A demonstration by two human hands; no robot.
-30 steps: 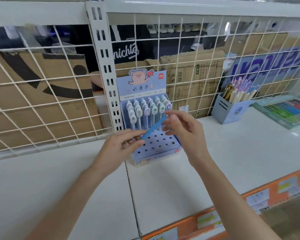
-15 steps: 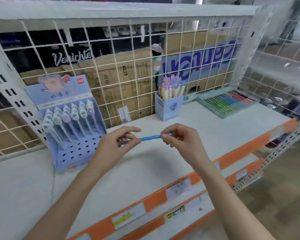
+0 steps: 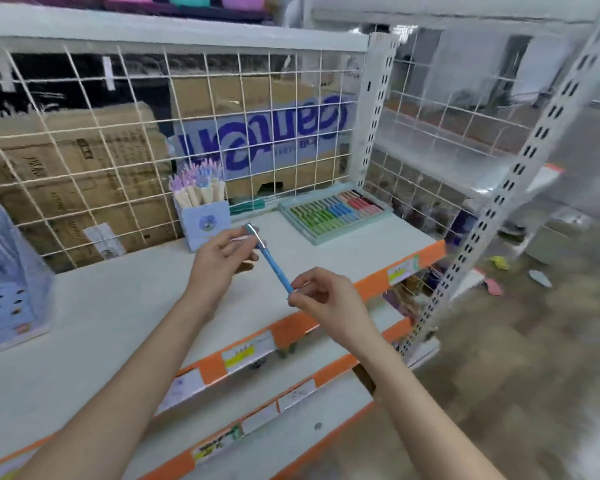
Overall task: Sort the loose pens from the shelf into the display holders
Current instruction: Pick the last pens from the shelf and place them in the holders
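We hold one blue pen (image 3: 272, 263) between both hands above the white shelf (image 3: 94, 306). Our left hand (image 3: 219, 263) pinches the pen near its upper, farther end, thumb and forefingers curled round the barrel, so that grip is grasping the pen. Our right hand (image 3: 326, 299) pinches the lower, nearer end between thumb and forefinger, the other fingers loosely curled behind; that grip too is grasping the pen. The pen slants from the left grip down and to the right into the right grip, clear of the shelf surface.

Just beyond the left grip stands a small pale-blue holder (image 3: 207, 225), upright against the wire grid back (image 3: 118, 133) and filled with pens whose purple and blue tops (image 3: 196, 176) fan out above it. Beyond the right grip and further right lies a flat tray of coloured pens (image 3: 333, 209), in rows of green, blue and red. Far left of the left grip, at the picture's edge, is a blue perforated display stand (image 3: 4, 303); it is blurred, so we can only say it seems to carry pens under a clear cover. Behind the grid sit cardboard boxes (image 3: 66, 174). Below the right grip, the orange shelf edge (image 3: 291, 329) bears price labels.
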